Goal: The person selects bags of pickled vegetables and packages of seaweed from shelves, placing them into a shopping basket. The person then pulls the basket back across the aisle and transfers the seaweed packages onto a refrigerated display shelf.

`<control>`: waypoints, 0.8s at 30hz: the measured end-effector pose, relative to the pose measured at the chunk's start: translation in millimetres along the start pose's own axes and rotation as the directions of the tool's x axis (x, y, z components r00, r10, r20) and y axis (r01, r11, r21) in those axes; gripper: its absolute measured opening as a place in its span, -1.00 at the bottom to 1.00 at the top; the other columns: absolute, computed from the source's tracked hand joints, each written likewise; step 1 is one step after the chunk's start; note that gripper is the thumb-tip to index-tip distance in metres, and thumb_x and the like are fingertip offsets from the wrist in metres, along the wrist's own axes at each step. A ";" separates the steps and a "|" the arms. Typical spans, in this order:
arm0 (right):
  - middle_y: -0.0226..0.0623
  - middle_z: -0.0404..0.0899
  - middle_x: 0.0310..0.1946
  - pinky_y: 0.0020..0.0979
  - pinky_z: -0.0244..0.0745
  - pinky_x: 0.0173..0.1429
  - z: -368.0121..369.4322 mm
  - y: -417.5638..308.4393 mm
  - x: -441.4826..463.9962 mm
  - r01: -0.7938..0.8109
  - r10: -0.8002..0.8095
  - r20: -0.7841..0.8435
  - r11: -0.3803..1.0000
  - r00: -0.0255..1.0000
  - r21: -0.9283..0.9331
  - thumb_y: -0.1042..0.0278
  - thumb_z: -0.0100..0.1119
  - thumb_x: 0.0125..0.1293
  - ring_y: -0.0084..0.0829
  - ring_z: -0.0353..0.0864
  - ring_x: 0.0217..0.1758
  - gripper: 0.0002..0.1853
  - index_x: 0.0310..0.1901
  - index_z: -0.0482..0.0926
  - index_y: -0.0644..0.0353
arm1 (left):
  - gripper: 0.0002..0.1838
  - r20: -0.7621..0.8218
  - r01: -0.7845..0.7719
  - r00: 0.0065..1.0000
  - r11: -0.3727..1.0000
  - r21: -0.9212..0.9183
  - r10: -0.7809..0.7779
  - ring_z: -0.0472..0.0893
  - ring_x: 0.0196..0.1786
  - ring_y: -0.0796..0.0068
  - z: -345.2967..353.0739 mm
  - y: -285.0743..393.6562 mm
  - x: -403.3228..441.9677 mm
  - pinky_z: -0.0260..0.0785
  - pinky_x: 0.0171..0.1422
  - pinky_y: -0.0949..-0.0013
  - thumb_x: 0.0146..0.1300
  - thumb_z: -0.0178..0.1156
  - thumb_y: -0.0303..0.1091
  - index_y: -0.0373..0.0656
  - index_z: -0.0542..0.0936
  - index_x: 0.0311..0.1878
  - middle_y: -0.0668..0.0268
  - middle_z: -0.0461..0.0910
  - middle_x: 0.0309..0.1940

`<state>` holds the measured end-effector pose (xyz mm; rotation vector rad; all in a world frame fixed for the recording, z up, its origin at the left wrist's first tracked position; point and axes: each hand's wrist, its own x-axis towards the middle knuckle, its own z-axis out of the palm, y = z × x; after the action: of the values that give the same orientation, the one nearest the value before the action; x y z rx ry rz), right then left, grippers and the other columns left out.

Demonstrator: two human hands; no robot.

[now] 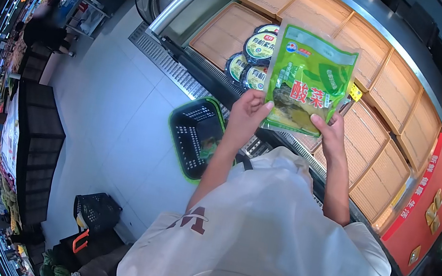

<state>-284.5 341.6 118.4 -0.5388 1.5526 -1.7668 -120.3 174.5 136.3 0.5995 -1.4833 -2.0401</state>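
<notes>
Upright in front of me is a green and clear plastic bag of pickled vegetables (pixel 309 74) with red and white lettering. My left hand (pixel 250 109) pinches its lower left edge, thumb in front. At its lower right edge, my right hand (pixel 330 135) grips it the same way. Behind the bag, several round labelled tubs (pixel 259 46) are stacked in a display case, partly covered by it. To the left of my left forearm stands a dark shopping basket (pixel 189 132) with a green rim. Something green lies inside, too blurred to name.
Tan trays (pixel 391 100) line the display case, with a metal rail (pixel 173 11) at its left end. A red panel (pixel 424 209) is on the right. Another black basket (pixel 97 212) with an orange handle is lower left. Far left, a person in dark clothes (pixel 44 33) stands near shelves.
</notes>
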 end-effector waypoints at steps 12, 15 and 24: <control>-0.17 0.66 -0.02 -0.36 0.49 0.19 7.1 -3.3 -0.6 0.045 -0.045 -0.004 0.999 0.999 0.020 0.17 0.46 0.18 -0.42 0.64 0.01 -0.44 0.10 0.55 0.40 | -0.61 0.033 -0.052 0.998 0.999 0.015 0.052 0.61 -0.12 0.67 -3.0 1.2 -2.9 0.45 0.00 0.58 0.13 0.42 -0.65 -0.31 0.49 -0.01 0.32 0.66 -0.17; -0.17 0.66 -0.02 -0.37 0.49 0.18 6.3 -1.7 -1.6 0.043 -0.043 -0.013 0.999 0.999 0.023 0.17 0.46 0.18 -0.42 0.65 0.01 -0.44 0.10 0.55 0.40 | -0.60 0.030 -0.062 0.998 0.998 0.003 0.062 0.62 -0.10 0.64 -1.9 0.3 -4.8 0.46 0.03 0.56 0.13 0.42 -0.66 -0.32 0.49 0.02 0.30 0.67 -0.15; -0.20 0.68 -0.04 -0.39 0.52 0.15 22.7 -11.4 -6.8 0.120 -0.119 -0.139 0.993 0.983 0.003 0.23 0.44 0.23 -0.44 0.66 -0.04 -0.47 0.12 0.54 0.39 | -0.59 -0.164 -0.169 0.955 0.910 0.380 0.246 0.56 0.15 0.45 7.9 3.0 -14.4 0.42 0.19 0.38 0.28 0.30 -0.53 -0.30 0.46 0.18 0.19 0.58 0.09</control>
<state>-266.6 331.7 134.7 -0.5229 1.6330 -1.9388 -114.0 188.8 142.0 0.7381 -1.7256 -1.5005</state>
